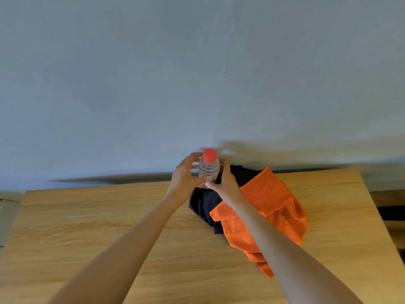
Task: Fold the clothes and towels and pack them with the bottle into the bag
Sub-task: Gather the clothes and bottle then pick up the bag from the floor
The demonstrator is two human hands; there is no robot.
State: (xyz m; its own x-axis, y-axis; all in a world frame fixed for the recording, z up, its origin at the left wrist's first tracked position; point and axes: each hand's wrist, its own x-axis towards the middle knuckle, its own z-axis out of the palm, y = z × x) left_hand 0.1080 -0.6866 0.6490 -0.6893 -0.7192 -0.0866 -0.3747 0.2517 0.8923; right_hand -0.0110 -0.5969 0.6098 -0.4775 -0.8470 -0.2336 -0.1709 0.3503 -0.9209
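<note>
Both hands' grip, left hand [183, 177] and right hand [225, 182], clasps the upright bottle [208, 166], seemingly above dark cloth [202, 204].

Both hands gripped a clear ribbed bottle [208, 168] with a red cap [210, 155], the left hand [185, 177] on its left side, the right hand [225, 183] on its right. Under the right forearm lay an orange mesh cloth [269, 207] over a dark garment [202, 205] on the wooden table [87, 216].
</note>
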